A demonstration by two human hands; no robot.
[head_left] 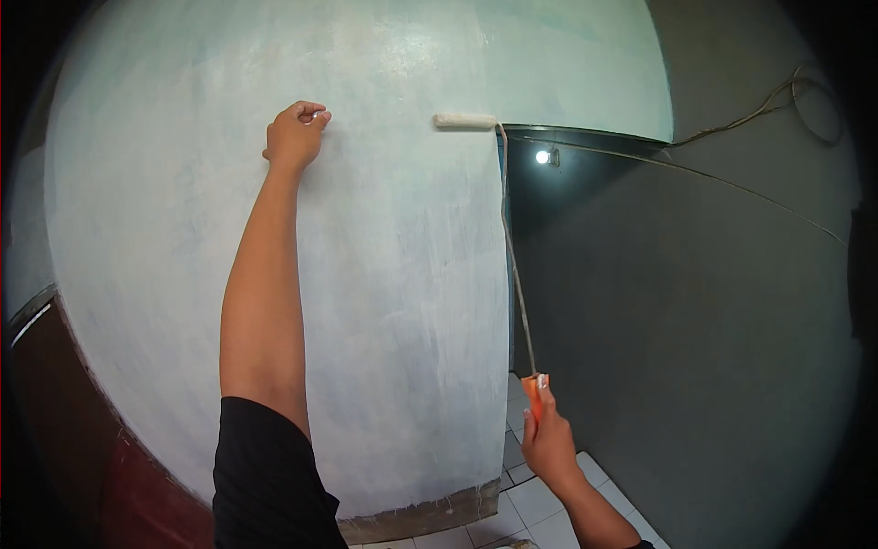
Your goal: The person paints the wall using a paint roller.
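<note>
Head view: the paint roller (465, 121) is at the right edge of the wall (393, 274), right hand (551, 444) gripping its handle (534, 395), with open room right of the wall. Left hand (294, 137), fingers pinched narrow, is before the wall's upper part.

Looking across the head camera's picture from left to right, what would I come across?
Dark red surface low down → left hand → white sleeve of the paint roller → right hand gripping the roller's handle → looped cable at upper right.
</note>
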